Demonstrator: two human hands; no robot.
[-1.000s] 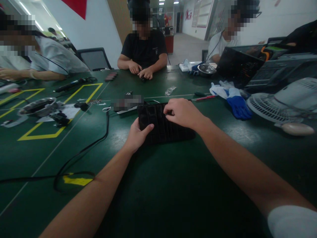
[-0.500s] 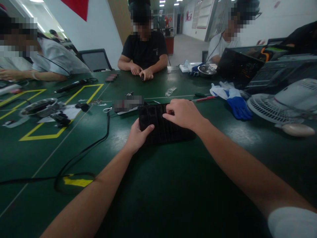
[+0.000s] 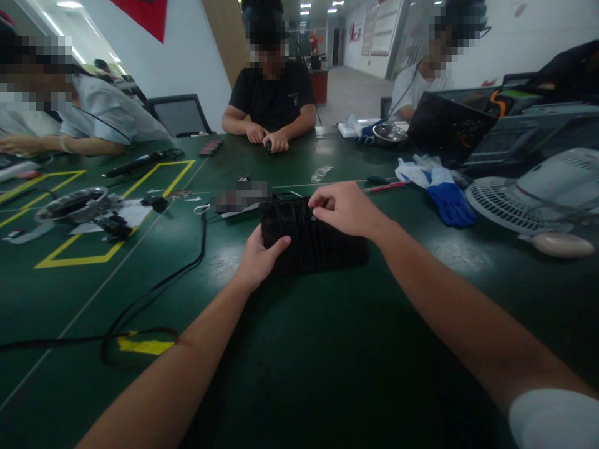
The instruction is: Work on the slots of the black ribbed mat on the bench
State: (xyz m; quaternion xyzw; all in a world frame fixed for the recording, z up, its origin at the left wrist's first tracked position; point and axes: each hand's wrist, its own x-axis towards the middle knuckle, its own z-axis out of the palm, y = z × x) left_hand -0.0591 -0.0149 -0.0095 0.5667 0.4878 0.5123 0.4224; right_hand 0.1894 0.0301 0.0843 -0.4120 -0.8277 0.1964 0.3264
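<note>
A flat black rectangular case (image 3: 299, 249) with ridges or slots across its face is tilted up a little above the green table. My left hand (image 3: 262, 255) grips its left side, thumb on the face and fingers behind. Over the upper right part of the case is my right hand (image 3: 346, 209), its fingers curled into a pinch. A small roundish grey spot shows just below those fingertips; I cannot make out what it is or whether the pinch holds anything.
Just beyond the case lies a blurred packet (image 3: 241, 199). Right are a red-handled tool (image 3: 388, 186), blue-and-white gloves (image 3: 447, 193) and a white fan (image 3: 505, 202). A black cable (image 3: 159, 284) loops at left, near a metal bowl (image 3: 75, 204). Several people sit around the table.
My right hand has shifted slightly left and its fingers have moved a little on the case. The left hand keeps its grip.
</note>
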